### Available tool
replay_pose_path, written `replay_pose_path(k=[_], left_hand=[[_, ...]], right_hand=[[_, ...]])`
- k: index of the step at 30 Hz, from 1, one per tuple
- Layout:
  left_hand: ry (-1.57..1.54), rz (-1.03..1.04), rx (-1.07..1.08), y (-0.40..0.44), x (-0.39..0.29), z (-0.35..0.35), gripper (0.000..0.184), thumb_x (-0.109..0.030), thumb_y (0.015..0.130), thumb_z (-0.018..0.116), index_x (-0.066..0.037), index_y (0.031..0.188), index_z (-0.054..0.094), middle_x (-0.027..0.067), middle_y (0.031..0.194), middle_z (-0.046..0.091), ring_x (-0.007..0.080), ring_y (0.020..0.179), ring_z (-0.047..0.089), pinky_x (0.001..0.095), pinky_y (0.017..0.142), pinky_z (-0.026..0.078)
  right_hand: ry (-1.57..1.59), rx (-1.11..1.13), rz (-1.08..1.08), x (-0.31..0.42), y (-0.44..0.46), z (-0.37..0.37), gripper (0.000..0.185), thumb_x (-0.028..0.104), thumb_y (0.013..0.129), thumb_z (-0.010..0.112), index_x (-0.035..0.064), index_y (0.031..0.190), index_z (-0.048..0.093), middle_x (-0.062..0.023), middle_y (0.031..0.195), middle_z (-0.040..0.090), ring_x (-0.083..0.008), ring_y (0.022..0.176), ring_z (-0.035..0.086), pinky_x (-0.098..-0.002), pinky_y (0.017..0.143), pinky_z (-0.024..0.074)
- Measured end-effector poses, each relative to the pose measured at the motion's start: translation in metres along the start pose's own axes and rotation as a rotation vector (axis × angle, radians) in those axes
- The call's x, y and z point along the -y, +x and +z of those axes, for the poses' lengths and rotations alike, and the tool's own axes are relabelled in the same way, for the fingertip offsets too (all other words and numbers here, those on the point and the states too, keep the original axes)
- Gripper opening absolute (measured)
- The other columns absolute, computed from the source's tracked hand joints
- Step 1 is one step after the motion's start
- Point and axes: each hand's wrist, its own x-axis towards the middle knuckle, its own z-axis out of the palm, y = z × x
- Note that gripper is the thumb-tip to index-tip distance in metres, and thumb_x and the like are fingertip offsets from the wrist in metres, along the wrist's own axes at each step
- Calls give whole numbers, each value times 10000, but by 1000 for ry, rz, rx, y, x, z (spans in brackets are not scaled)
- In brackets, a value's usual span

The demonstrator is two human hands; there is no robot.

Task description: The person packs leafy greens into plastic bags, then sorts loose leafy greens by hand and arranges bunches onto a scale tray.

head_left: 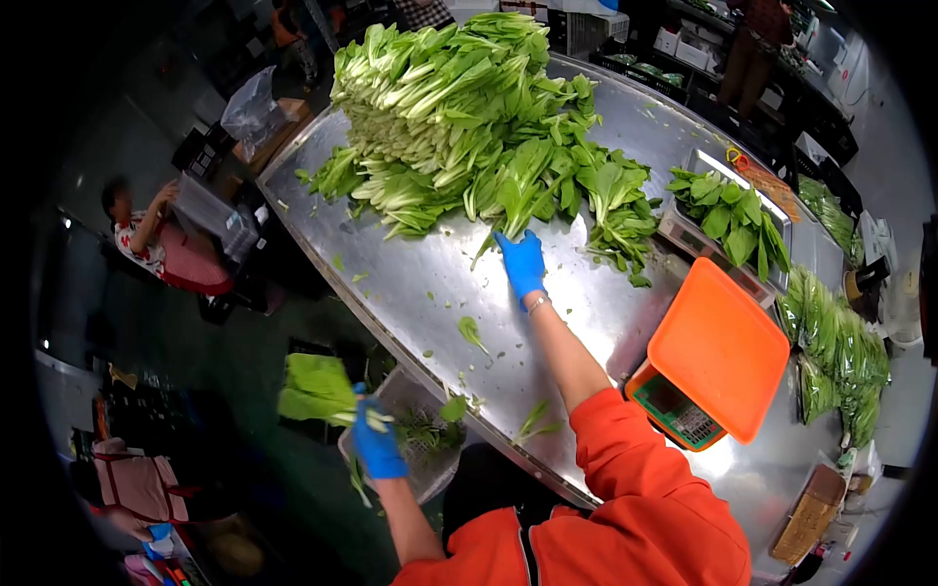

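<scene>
White glare spreads over my broad silver metal table (391, 273) on either side of my blue-gloved right hand (525, 262), nearly bleaching the surface. The dark green floor (234, 342) to the left lies in dim shadow, details murky. The wide lens bows the table's edges, and black vignetting swallows the corners.

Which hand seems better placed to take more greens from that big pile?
Probably the right hand: it is at the edge of the pile, while the left hand, farther away, holds a leafy bunch.
</scene>
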Motion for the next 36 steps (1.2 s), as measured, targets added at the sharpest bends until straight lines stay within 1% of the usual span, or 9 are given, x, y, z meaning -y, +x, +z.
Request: replay_pose_path(k=[2, 7, 9, 15, 19, 21, 25, 32, 36], left_hand=[[-73, -153, 170, -2, 31, 19, 192, -122, 832, 473, -48, 1008, 492, 11, 761, 525, 105, 690, 506, 217, 618, 419], [62, -524, 237, -8, 92, 51, 310, -190, 822, 481, -23, 1079, 440, 70, 1026, 488, 265, 951, 466, 431, 780, 397], [45, -461, 199, 0, 90, 42, 321, -200, 820, 485, -22, 1083, 436, 80, 1060, 469, 266, 981, 455, 431, 790, 394], [96, -125, 129, -9, 37, 39, 335, -193, 822, 492, 5, 1082, 418, 135, 1122, 458, 289, 1063, 425, 409, 866, 370], [99, -204, 254, -34, 36, 72, 322, -122, 806, 519, 40, 1075, 447, 133, 1072, 500, 230, 968, 500, 335, 808, 419], [84, -261, 292, -34, 52, 78, 252, -100, 791, 538, 25, 1007, 502, 100, 925, 563, 175, 802, 557, 274, 707, 460], [38, -296, 218, -35, 73, 71, 168, -46, 754, 568, -6, 915, 537, 39, 759, 560, 123, 651, 541, 229, 564, 444], [116, -370, 282, -53, 74, 74, 167, -57, 751, 576, -23, 909, 532, 44, 739, 556, 127, 599, 531, 225, 506, 422], [-24, -414, 220, -59, 76, 73, 109, -62, 750, 578, -20, 847, 552, 43, 667, 547, 120, 527, 499, 219, 457, 385]], right_hand=[[-166, -55, -75, -10, 16, 20, 411, 341, 714, 589, -7, 925, 531, -154, 706, 573, -239, 552, 558, -337, 548, 445], [746, 545, 209, -8, -4, 10, 185, 173, 759, 567, 44, 891, 552, -56, 712, 586, -110, 581, 542, -217, 483, 413], [981, 819, 402, 5, -36, -32, 275, 230, 793, 543, 67, 1012, 522, -20, 778, 588, -70, 601, 537, -180, 515, 397], [797, 1017, 322, 39, -98, -104, 281, 236, 795, 538, 84, 1031, 525, -23, 788, 589, -90, 654, 577, -195, 543, 429], [587, 956, 95, 46, -139, -109, 332, 238, 766, 563, 67, 1048, 522, -63, 778, 595, -127, 645, 585, -240, 543, 443], [333, 683, -377, 48, -160, -115, 370, 225, 739, 592, 38, 1050, 515, -114, 805, 587, -161, 659, 573, -260, 597, 450], [11, 703, -521, 48, -190, -135, 339, 247, 787, 497, 80, 1081, 473, -157, 917, 499, -329, 713, 542, -387, 592, 446], [27, 511, -598, 25, -201, -134, 317, 213, 781, 498, 101, 1077, 491, -127, 825, 477, -302, 662, 530, -370, 548, 437], [227, 539, -306, 29, -203, -134, 265, 185, 778, 514, 67, 1012, 551, -141, 733, 550, -227, 647, 567, -311, 561, 435]])
